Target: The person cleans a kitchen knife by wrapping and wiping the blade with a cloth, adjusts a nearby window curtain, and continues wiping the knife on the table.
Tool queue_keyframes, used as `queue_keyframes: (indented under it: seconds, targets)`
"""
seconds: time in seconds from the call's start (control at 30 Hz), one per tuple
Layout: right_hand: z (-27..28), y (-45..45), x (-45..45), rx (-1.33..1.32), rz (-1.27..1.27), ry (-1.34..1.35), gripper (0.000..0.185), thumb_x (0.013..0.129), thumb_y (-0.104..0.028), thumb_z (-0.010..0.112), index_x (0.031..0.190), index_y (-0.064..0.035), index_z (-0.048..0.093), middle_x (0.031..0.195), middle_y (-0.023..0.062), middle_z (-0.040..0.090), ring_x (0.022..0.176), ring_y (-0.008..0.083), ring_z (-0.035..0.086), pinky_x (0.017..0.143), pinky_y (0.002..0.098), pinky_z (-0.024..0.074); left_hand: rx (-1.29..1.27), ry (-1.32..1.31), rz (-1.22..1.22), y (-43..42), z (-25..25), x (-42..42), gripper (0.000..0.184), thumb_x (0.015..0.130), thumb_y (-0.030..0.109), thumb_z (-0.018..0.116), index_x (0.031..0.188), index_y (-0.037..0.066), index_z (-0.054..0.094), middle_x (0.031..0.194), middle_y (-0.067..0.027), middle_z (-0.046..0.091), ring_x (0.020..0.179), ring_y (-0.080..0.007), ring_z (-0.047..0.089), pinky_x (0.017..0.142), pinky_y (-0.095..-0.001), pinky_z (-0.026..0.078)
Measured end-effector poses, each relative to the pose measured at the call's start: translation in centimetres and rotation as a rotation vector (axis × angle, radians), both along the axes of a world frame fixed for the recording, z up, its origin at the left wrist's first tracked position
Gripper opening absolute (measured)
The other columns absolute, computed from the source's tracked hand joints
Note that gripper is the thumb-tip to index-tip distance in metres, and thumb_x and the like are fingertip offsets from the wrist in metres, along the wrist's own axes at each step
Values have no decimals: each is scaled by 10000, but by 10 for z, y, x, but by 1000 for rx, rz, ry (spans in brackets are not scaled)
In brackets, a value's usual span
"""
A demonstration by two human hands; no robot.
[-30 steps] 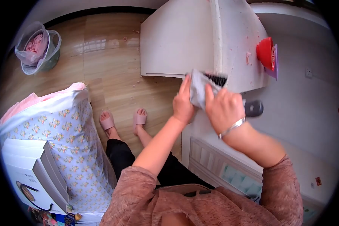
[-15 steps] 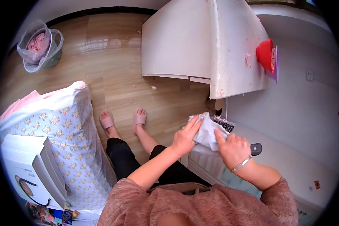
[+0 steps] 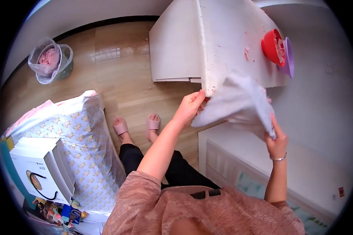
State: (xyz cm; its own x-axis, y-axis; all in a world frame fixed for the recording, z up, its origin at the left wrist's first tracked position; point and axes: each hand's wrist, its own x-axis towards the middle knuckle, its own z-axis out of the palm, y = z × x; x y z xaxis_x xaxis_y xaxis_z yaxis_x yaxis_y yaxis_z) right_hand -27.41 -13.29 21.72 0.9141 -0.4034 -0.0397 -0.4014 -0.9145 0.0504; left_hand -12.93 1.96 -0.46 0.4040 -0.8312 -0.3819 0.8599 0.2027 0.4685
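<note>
A light grey cloth [image 3: 239,98], blurred by motion, is spread between my two hands in front of the white table's corner. My left hand [image 3: 190,107] is closed at the cloth's left end, beside the table edge. My right hand [image 3: 276,141] grips the cloth's lower right end, lower than the other hand. Small pink scraps lie on the white tabletop [image 3: 231,47]. The dark-handled tool is not visible; the cloth may cover it.
A red bowl [image 3: 271,47] with pink pieces stands by a purple lid [image 3: 288,58] on the tabletop. A lined bin [image 3: 64,64] holds pink scraps. White boxes [image 3: 37,168] rest on a flowered cover [image 3: 90,156]. A white cabinet [image 3: 231,137] stands below my right hand.
The cloth, bunched around the dark-handled tool before, is now spread out. My right hand has moved right and left the tool's handle; my left hand has moved up toward the table edge.
</note>
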Motion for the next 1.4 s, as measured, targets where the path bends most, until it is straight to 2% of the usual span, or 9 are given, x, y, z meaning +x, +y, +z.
queue_keyframes:
  seconds: [0.17,0.33,0.47,0.53,0.67,0.73,1.03,1.2,1.4]
  targets:
    - [-5,-47,24,249,-367,-262,432,752,-55,553,1183,-62,516,812,39,597,679,72,511,608,227,423,-76,70,62,-4,-7,-2,333,911,331,425,809,36,540,732,-62,580,565,-99,540,417,-190,432]
    - [-39,-86,71,417,-485,-383,427,741,-165,582,1153,-60,541,665,0,503,595,46,409,560,215,394,-134,73,148,-6,-16,-13,294,921,264,412,790,28,529,741,-92,582,566,-119,552,432,-212,444]
    - [-95,-121,106,329,-418,-334,520,731,-360,571,1189,-119,515,783,131,634,769,217,607,706,316,453,-18,15,229,-7,-8,-17,291,921,280,408,823,35,531,744,-86,568,562,-127,541,411,-219,429]
    - [-99,-108,125,264,-411,-181,559,737,-431,551,1224,-168,473,912,175,627,892,304,590,783,376,449,69,23,265,-6,14,-13,287,922,296,402,860,39,513,752,-68,546,569,-137,536,405,-220,422]
    - [-130,-98,131,325,-363,-138,578,745,-452,551,1251,-203,426,940,180,616,890,320,586,793,404,450,206,-263,201,-5,-1,-7,262,923,301,402,891,58,496,735,-44,515,538,-114,484,403,-205,351]
    - [-133,-90,129,166,-351,-74,586,764,-466,537,1269,-198,408,947,178,612,879,338,582,750,407,458,152,-235,200,-8,-5,-9,238,924,282,409,870,66,493,718,-37,502,523,-102,461,410,-204,325]
    - [-139,-85,126,162,-389,-202,510,777,-391,546,1244,-255,396,975,122,612,887,333,581,745,433,464,175,-38,414,-19,16,-15,175,913,201,439,881,46,515,789,-63,581,560,-132,516,435,-233,404]
    - [-143,-76,127,98,-395,-296,630,714,-317,617,1278,-220,353,888,191,584,757,358,606,646,447,494,121,-205,224,1,6,10,184,892,152,473,910,-11,557,894,-99,605,579,-137,537,443,-243,428]
    - [-171,-70,126,-193,-392,-504,426,787,-189,452,1212,-224,454,780,123,592,656,288,615,568,408,500,238,-353,-40,11,18,27,166,865,100,501,922,-43,565,888,-129,607,546,-145,546,445,-252,450]
